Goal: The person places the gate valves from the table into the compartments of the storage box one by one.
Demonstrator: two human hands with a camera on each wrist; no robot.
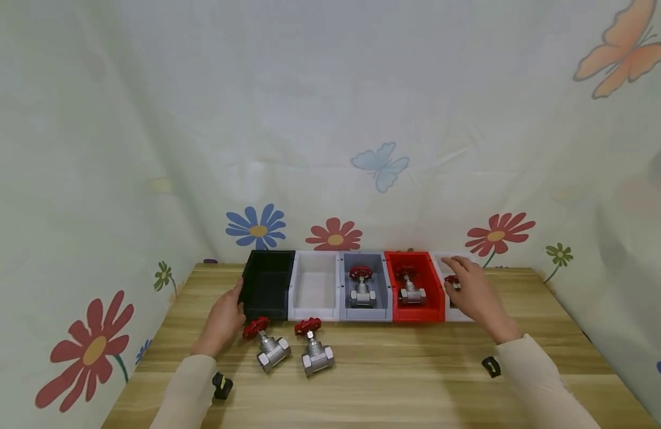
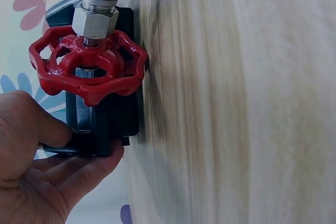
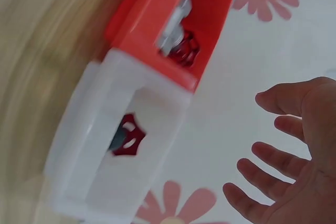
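My left hand (image 1: 223, 320) grips the left side of the black bin (image 1: 266, 317), thumb at its rim and fingers along the outer wall in the left wrist view. Close by on the table lie two metal valves with red handwheels: the left valve (image 1: 273, 353) and the right valve (image 1: 316, 358). Its red handwheel (image 2: 89, 66) partly covers the bin in the left wrist view. Over the rightmost white bin (image 1: 459, 316), my right hand (image 1: 474, 290) hovers with spread fingers, holding nothing. Inside that bin a valve with a red handwheel (image 3: 129, 136) is partly hidden by the wall.
Between the end bins stand a white bin (image 1: 315, 313), a grey bin (image 1: 365, 314) and a red bin (image 1: 418, 314) in one row. A valve (image 1: 362, 294) lies in the grey bin and another valve (image 1: 412, 294) in the red. A patterned curtain (image 1: 287, 179) hangs behind the wooden table (image 1: 394, 375).
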